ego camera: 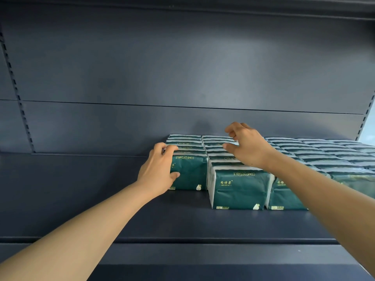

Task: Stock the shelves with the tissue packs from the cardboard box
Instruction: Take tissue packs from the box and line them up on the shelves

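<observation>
Both bare forearms are reaching up and forward onto the dark shelf (182,220). The left hand (160,171) is gripping the leftmost front tissue pack (190,173), fingers over its top, thumb on its face. The right hand (246,146), at its 2 o'clock, is hovering half-curled over the neighbouring row (219,151), holding nothing. The green packs are reading "COMFORTABLE", upside down.

Both arms outstretched, left hand (157,172) curled gripping, right hand (246,146) clawed, palm down
</observation>
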